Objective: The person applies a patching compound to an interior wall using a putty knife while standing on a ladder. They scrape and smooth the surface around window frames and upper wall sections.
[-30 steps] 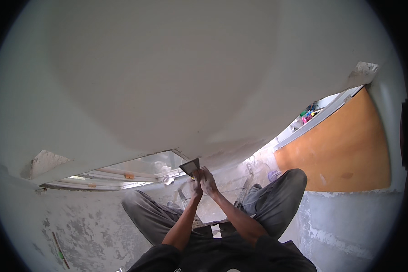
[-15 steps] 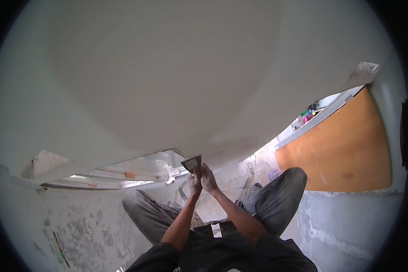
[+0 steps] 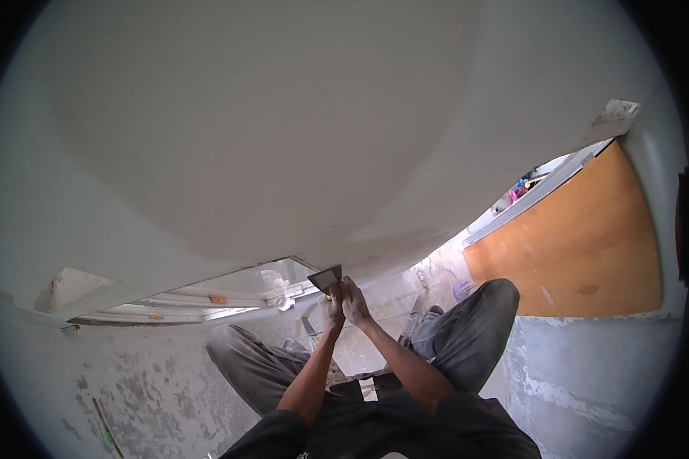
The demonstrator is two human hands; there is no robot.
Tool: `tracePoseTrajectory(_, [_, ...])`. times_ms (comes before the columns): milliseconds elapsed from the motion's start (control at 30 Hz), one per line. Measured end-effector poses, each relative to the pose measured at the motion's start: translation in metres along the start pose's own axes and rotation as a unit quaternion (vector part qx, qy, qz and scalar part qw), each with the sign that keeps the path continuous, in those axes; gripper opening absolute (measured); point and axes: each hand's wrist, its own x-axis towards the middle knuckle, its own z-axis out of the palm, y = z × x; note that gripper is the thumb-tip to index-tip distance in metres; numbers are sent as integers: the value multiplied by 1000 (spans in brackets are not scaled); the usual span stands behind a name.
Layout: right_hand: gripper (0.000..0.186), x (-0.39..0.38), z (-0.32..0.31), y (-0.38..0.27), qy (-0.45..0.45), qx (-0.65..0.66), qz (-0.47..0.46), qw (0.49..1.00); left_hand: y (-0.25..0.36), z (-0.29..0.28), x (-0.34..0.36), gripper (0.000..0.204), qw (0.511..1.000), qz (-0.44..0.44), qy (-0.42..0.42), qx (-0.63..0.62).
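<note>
Ahead of my body, just under the wall edge, my two hands are close together. My left hand point(image 3: 331, 307) is closed round the handle of a putty knife point(image 3: 325, 278), with a small yellow bit showing near the fingers. The knife's wide, dark blade points up and to the left. My right hand point(image 3: 354, 304) is closed against the left one, its fingertips beside the blade's right corner. What it grips, if anything, is hidden. The smooth grey plastered surface point(image 3: 283, 138) spreads above both hands, with a damp-looking darker area.
My bent knees stand either side of a metal-framed stand point(image 3: 409, 329) under me. A window opening point(image 3: 245, 287) lies left, an orange panel point(image 3: 574, 245) right. Rough pale patches point(image 3: 76, 287) mark the surface. A thin stick point(image 3: 107, 428) is at lower left; patchy floor point(image 3: 168, 382) lies below.
The view has shifted slightly. My hands and the putty knife stay together in nearly the same place, with the blade turned a little.
</note>
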Motion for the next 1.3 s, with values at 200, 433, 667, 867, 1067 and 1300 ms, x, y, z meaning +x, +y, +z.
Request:
tracePoseTrajectory(200, [33, 5, -5, -9, 11, 50, -94, 994, 44, 22, 7, 40, 992, 111, 32, -54])
tracePoseTrajectory(433, [28, 2, -7, -18, 11, 21, -81, 996, 27, 14, -1, 43, 997, 59, 26, -43])
tracePoseTrajectory(667, [28, -1, 0, -7, 43, 16, -65, 997, 17, 9, -2, 42, 998, 46, 24, -27])
tracePoseTrajectory(867, [27, 0, 4, -10, 68, 30, -77, 994, 32, 10, -2, 44, 999, 49, 18, -14])
tracePoseTrajectory(1067, [25, -2, -1, 3, 56, 26, -58, 996, 22, 12, -1, 45, 1000, 29, -2, -6])
tracePoseTrajectory(1300, [20, 1, -4, -11, 55, 29, -57, 996, 16, 11, 2, 42, 998, 42, 7, -50])
